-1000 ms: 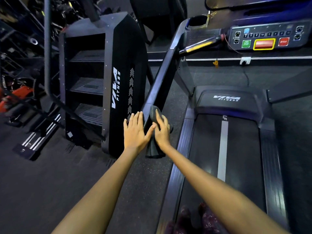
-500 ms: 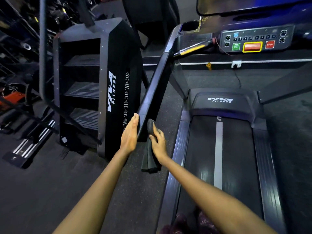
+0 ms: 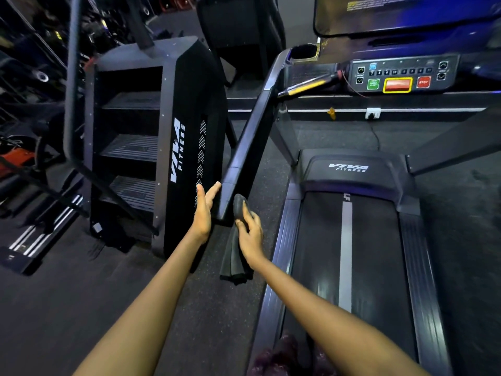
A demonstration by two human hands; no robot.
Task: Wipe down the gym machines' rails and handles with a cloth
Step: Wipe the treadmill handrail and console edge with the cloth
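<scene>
At treadmill rail (image 3: pixel 245 147) end: right hand (image 3: pixel 250 234) presses cloth (image 3: pixel 235 256); left hand (image 3: pixel 204 210) steadies.

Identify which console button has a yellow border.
The wide red button at the panel's centre: it alone has a yellow frame, sitting between the green button and the red stop button.

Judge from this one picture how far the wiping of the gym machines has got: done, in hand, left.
Done: nothing shows as finished; no surface visibly looks wiped. In hand: the right hand presses a dark cloth against the lower end of the treadmill's left rail, while the left hand steadies that end with straight fingers. Left: apparently the rail's upper stretch, the right rail and the stair machine's rail.
</scene>
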